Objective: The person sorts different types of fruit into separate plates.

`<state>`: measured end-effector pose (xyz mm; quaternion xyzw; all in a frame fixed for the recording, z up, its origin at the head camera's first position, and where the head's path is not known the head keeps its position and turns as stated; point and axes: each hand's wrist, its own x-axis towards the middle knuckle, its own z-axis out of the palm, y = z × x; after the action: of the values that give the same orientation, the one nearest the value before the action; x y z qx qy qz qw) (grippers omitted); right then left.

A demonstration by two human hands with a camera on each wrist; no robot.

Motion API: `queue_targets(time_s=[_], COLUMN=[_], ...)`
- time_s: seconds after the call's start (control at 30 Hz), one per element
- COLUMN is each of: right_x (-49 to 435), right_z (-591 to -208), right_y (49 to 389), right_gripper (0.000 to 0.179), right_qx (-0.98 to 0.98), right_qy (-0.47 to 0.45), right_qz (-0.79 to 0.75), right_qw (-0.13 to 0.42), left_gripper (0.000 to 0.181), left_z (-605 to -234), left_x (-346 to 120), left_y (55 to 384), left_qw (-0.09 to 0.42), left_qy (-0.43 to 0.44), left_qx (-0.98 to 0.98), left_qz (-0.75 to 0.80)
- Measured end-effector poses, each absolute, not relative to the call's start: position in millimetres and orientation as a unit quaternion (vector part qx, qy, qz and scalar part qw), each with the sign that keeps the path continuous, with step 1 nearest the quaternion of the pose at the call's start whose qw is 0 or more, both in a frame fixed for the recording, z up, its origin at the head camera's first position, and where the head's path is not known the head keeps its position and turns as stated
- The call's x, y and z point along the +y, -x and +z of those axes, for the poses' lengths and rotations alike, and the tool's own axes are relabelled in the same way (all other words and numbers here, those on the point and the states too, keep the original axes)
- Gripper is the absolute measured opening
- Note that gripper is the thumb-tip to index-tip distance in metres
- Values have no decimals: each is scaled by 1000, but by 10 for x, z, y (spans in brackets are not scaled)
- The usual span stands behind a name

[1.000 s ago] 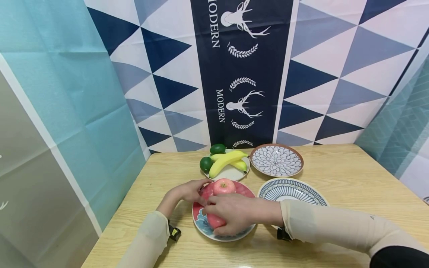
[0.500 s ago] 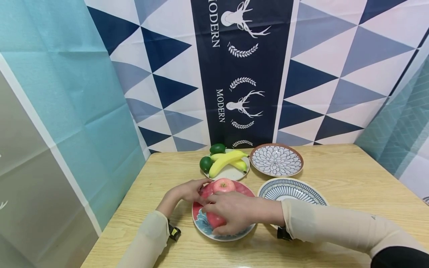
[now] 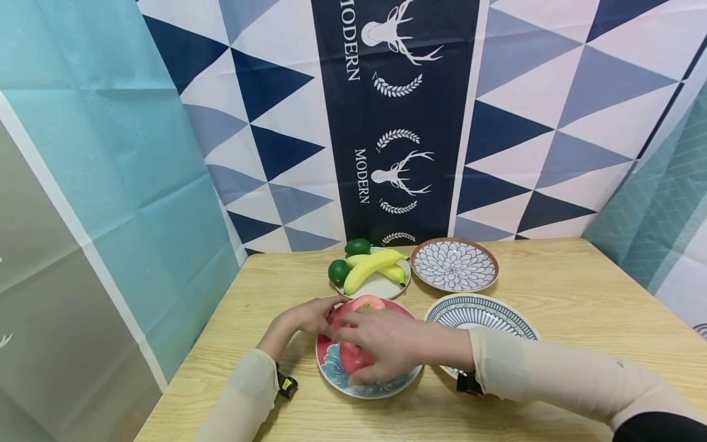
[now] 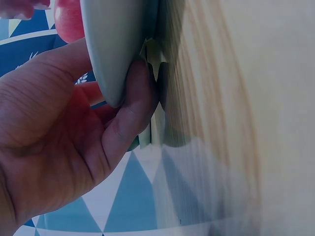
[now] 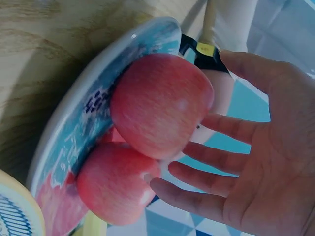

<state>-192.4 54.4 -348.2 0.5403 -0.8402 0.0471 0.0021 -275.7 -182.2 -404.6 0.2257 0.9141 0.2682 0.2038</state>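
Note:
A red and blue plate (image 3: 332, 368) with two red apples on it lies near the front of the table. My left hand (image 3: 309, 314) grips its left rim, thumb above and fingers curled under the edge, as the left wrist view of the plate (image 4: 114, 49) shows. Over the apples is my right hand (image 3: 386, 344), with fingers spread and loosely extended. In the right wrist view, its fingertips are right at the nearer apple (image 5: 160, 105) and the farther apple (image 5: 115, 182), and the palm stands away from both.
Behind, a white plate (image 3: 381, 290) bears yellow bananas (image 3: 369, 270) and two dark green fruits (image 3: 339, 271). To its right is a brown-rimmed plate (image 3: 455, 265); a blue-patterned plate (image 3: 469, 307) lies partly under the right forearm. Patterned cloth (image 3: 397, 123) hangs behind the table (image 3: 580, 307).
My right hand has risen slightly off the nearer apple, showing more of it and covering more of the farther one. My left hand keeps its hold on the plate.

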Motion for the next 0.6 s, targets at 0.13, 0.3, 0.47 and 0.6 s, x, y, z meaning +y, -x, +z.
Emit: queue_targets(time_s=[0.13, 0.3, 0.47, 0.6], right_x=[577, 627, 670, 710], right_z=[-3450, -3419, -3391, -3369], right_y=[1928, 1911, 1899, 1887], right_gripper=[71, 71, 67, 65], right_qx=[-843, -847, -847, -851], right_qy=[-535, -526, -521, -512], right_qz=[54, 77, 97, 109], right_qw=[24, 30, 36, 33], left_gripper=[83, 83, 84, 86], left_z=[-4060, -4059, -4050, -4050], left_x=[-1828, -1828, -1832, -1830], left_y=[2765, 2766, 2767, 2768], left_qw=[197, 194, 203, 208], left_qy=[-230, -234, -221, -219], left_qx=[916, 916, 915, 915], left_qz=[262, 261, 269, 269])
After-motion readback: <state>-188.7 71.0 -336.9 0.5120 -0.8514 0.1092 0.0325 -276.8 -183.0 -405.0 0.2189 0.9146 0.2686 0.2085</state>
